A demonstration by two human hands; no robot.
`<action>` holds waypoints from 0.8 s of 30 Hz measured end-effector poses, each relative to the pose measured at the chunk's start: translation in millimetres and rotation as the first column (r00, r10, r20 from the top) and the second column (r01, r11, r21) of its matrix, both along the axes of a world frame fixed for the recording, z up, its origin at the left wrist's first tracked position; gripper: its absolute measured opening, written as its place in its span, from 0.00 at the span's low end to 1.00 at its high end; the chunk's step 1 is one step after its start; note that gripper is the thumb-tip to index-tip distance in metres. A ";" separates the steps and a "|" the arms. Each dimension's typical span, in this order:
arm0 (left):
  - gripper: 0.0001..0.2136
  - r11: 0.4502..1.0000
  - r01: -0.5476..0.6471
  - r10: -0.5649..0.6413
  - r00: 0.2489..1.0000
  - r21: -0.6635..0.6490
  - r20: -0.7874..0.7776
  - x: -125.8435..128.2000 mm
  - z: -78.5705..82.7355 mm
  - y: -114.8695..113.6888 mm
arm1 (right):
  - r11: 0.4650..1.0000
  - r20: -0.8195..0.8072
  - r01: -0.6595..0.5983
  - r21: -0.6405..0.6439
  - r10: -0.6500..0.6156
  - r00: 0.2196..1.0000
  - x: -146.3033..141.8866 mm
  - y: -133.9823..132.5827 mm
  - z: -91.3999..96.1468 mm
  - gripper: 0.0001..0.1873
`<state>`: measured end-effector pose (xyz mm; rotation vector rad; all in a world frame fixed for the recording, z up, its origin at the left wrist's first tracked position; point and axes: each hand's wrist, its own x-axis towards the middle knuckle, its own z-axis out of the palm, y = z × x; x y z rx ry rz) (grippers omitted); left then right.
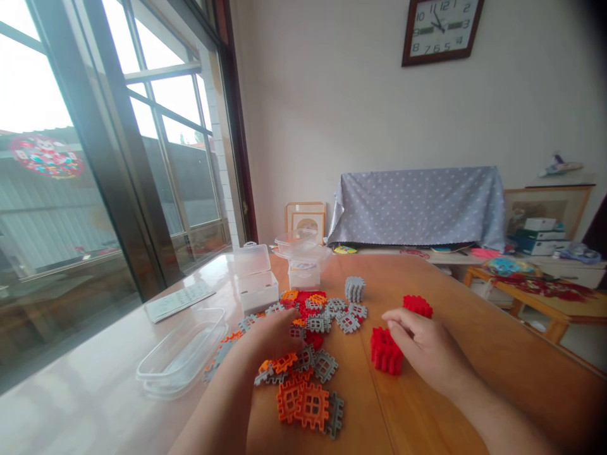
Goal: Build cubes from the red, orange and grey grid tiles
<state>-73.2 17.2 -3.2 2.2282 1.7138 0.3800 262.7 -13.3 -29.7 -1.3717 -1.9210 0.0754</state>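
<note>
— Where are the hands?

— Apart. The right hand [420, 344] has its fingers curled over the near red block [385, 352], gripping it from the right; the block stands on the table [474, 379], near the middle.

— And the left?

— The left hand [272, 332] lies palm down in the tiles [310, 379], fingertips buried among them. Whether it has pinched one, I cannot tell.

— What are the tiles like?

— Flat, toothed squares, grey, orange and red, spread in a loose heap from the left wrist back across the table.

— Anything else nearby?

— A far red block [417, 305] just beyond the right hand's fingers, and a grey block [355, 288] behind the heap. To the left, a clear tray [183, 351] and a printed sheet [179, 300]. An open clear box [256, 281] and stacked tubs [303, 259] stand at the back.

— Further off?

— A clock [441, 28] on the wall.
</note>
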 end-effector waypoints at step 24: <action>0.18 0.974 0.100 -0.007 0.911 0.204 -0.412 58.7 -9.1 -7.4 | 0.997 -0.127 -0.079 -0.021 0.076 0.989 -6.5 -5.8 1.7 0.15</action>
